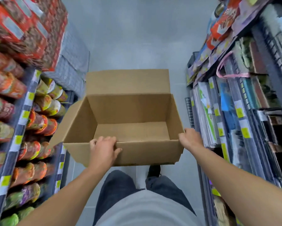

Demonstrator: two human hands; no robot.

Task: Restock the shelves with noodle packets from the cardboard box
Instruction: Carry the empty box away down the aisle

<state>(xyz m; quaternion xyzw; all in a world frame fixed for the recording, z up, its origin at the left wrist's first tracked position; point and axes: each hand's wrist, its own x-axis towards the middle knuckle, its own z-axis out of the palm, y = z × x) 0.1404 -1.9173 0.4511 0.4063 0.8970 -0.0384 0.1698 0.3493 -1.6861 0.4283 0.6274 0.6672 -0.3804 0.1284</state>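
Observation:
An open brown cardboard box (137,108) hangs in the aisle in front of me, its flaps spread out and its inside bare, with no packets in it. My left hand (104,150) grips the near wall of the box, fingers curled over the rim. My right hand (190,138) clasps the near right corner. The shelves (25,110) on my left carry rows of noodle cups and packets (40,122) in red, orange, yellow and green.
Red boxed goods (27,28) fill the upper left shelf. A rack (234,115) of stationery, bags and notebooks lines the right side. The grey tiled floor (137,38) runs ahead between the two. My legs and a dark shoe (154,171) are below the box.

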